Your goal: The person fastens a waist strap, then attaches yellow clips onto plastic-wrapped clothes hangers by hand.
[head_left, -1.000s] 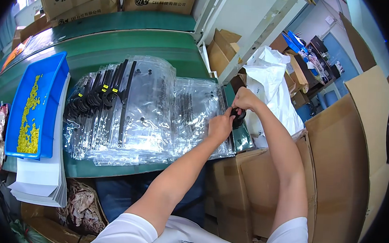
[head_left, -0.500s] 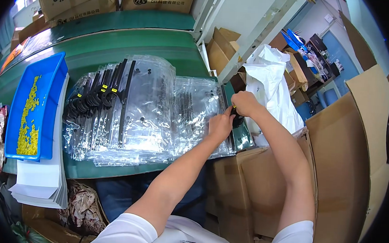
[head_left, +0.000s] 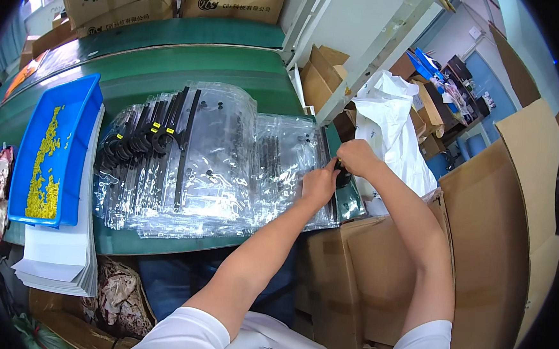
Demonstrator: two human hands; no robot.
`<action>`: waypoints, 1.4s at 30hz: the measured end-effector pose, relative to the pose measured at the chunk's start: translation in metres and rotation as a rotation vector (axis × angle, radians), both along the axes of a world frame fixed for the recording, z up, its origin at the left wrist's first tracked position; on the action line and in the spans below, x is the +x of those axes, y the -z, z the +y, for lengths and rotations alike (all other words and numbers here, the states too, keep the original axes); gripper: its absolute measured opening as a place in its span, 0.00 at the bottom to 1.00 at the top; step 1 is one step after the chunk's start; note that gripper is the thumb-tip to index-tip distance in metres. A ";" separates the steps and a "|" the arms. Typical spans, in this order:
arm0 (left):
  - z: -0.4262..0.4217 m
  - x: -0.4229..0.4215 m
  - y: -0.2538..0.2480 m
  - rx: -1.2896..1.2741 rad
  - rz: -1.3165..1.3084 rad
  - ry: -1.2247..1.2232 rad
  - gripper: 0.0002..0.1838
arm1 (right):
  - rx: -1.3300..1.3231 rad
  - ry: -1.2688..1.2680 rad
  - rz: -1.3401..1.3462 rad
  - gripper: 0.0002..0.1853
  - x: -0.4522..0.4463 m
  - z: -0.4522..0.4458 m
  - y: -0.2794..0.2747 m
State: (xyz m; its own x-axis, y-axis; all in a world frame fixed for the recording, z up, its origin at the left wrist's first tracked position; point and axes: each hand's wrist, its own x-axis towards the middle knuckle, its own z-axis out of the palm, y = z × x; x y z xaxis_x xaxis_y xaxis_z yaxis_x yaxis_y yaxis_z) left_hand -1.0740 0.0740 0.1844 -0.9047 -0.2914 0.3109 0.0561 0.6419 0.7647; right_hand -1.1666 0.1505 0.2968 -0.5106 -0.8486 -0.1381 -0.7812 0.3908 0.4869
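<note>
My left hand (head_left: 319,184) and my right hand (head_left: 358,157) meet at the right end of a row of clear plastic bags. Both are closed around the black hook (head_left: 343,177) of a bag hanger, which my fingers partly cover. Clear bags (head_left: 219,164) with black hanger strips lie overlapped on the green table, to the left of my hands. Their black hooks (head_left: 142,139) bunch together at the left, and several carry small yellow tags (head_left: 170,131). Whether a yellow tag sits under my fingers now is hidden.
A blue bin (head_left: 69,187) of loose yellow pieces (head_left: 42,201) rests on a stack of white sheets (head_left: 57,250) at the left. Open cardboard boxes (head_left: 389,264) stand close by at the right. A white sack (head_left: 394,130) is behind my right hand; cartons (head_left: 232,6) line the back.
Both hands stay at the same hook, with slight finger shifts. The yellow spot seen between my fingers earlier is now mostly covered. The whole view has shifted slightly.
</note>
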 end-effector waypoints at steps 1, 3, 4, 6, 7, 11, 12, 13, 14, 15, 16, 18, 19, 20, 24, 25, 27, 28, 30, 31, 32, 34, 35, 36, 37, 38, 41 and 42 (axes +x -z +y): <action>0.001 0.000 0.001 0.001 0.000 0.000 0.20 | 0.001 0.000 0.000 0.05 -0.001 0.002 0.003; 0.001 0.001 0.003 0.043 0.022 0.005 0.20 | -0.058 0.054 -0.052 0.05 -0.004 0.005 0.009; 0.000 0.001 0.003 0.062 0.036 0.008 0.20 | -0.089 0.080 -0.075 0.05 -0.004 0.007 0.011; -0.005 0.000 0.003 0.176 0.086 0.006 0.19 | -0.130 0.103 -0.084 0.05 -0.006 0.006 0.004; -0.006 0.001 0.005 0.273 0.119 0.008 0.18 | -0.187 0.178 -0.164 0.05 -0.004 0.005 -0.001; -0.024 0.042 -0.017 0.686 0.305 -0.008 0.14 | -0.449 0.555 -0.590 0.09 0.008 -0.011 -0.030; -0.027 0.064 -0.026 0.695 0.379 -0.018 0.13 | -0.518 0.709 -0.781 0.10 0.016 -0.022 -0.049; -0.030 0.093 -0.036 0.719 0.376 -0.013 0.12 | -0.529 0.712 -0.785 0.10 0.019 -0.029 -0.058; -0.031 0.121 -0.036 0.726 0.326 0.012 0.11 | -0.575 0.683 -0.847 0.10 0.021 -0.035 -0.066; -0.031 0.146 -0.034 0.730 0.275 0.036 0.11 | -0.623 0.651 -0.908 0.09 0.023 -0.043 -0.074; -0.032 0.171 -0.032 0.865 0.102 0.087 0.11 | -0.638 0.636 -0.931 0.10 0.025 -0.055 -0.084; -0.034 0.205 -0.031 0.989 -0.081 0.116 0.11 | -0.650 0.609 -0.971 0.10 0.036 -0.086 -0.102; -0.036 0.215 -0.031 1.289 -0.196 0.200 0.12 | -0.694 0.553 -0.992 0.10 0.044 -0.105 -0.111; -0.039 0.222 -0.030 1.584 -0.307 0.286 0.12 | -0.741 0.493 -1.012 0.10 0.053 -0.125 -0.119; -0.046 0.228 -0.022 1.817 -0.417 0.414 0.14 | -0.828 0.384 -1.206 0.17 0.101 -0.205 -0.128; -0.046 0.228 -0.020 1.898 -0.458 0.466 0.15 | -0.821 0.341 -1.221 0.20 0.117 -0.219 -0.126; -0.045 0.229 -0.015 1.938 -0.474 0.453 0.15 | -0.842 0.219 -1.418 0.27 0.132 -0.240 -0.105; -0.044 0.228 -0.012 1.992 -0.501 0.455 0.15 | -0.841 0.202 -1.426 0.27 0.137 -0.241 -0.094; -0.045 0.227 -0.009 2.105 -0.552 0.461 0.15 | -1.161 -0.054 -1.887 0.28 0.146 -0.235 -0.074; -0.047 0.225 -0.010 2.104 -0.543 0.452 0.15 | -1.184 -0.147 -1.794 0.27 0.148 -0.224 -0.070; -0.048 0.224 -0.015 2.117 -0.529 0.448 0.14 | -1.207 -0.230 -1.699 0.26 0.148 -0.208 -0.066; -0.047 0.218 -0.025 2.152 -0.522 0.445 0.14 | -1.234 -0.078 -1.547 0.18 0.160 -0.157 -0.074; -0.046 0.213 -0.027 2.173 -0.527 0.446 0.15 | -1.244 0.048 -1.508 0.15 0.161 -0.131 -0.071; -0.044 0.205 -0.028 2.199 -0.513 0.443 0.14 | -1.295 0.105 -1.455 0.14 0.164 -0.105 -0.068; -0.041 0.198 -0.027 2.232 -0.510 0.435 0.13 | -1.343 0.176 -1.401 0.12 0.169 -0.079 -0.061; -0.039 0.189 -0.026 2.309 -0.479 0.499 0.13 | -1.347 0.221 -1.395 0.12 0.173 -0.056 -0.054; -0.031 0.159 -0.028 2.406 -0.432 0.410 0.11 | -1.225 0.212 -0.940 0.14 0.189 0.001 -0.037; -0.029 0.148 -0.028 2.382 -0.377 0.402 0.11 | -1.221 0.219 -0.897 0.14 0.195 0.013 -0.031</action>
State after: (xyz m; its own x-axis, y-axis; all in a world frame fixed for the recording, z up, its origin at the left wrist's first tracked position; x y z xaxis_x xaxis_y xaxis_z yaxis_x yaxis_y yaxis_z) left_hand -0.9262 0.0451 0.2121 -0.8956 0.3666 -0.2522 -0.3440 -0.9299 -0.1300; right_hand -0.9716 0.1637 0.3279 -0.7689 -0.5905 0.2451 -0.5087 0.3329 -0.7940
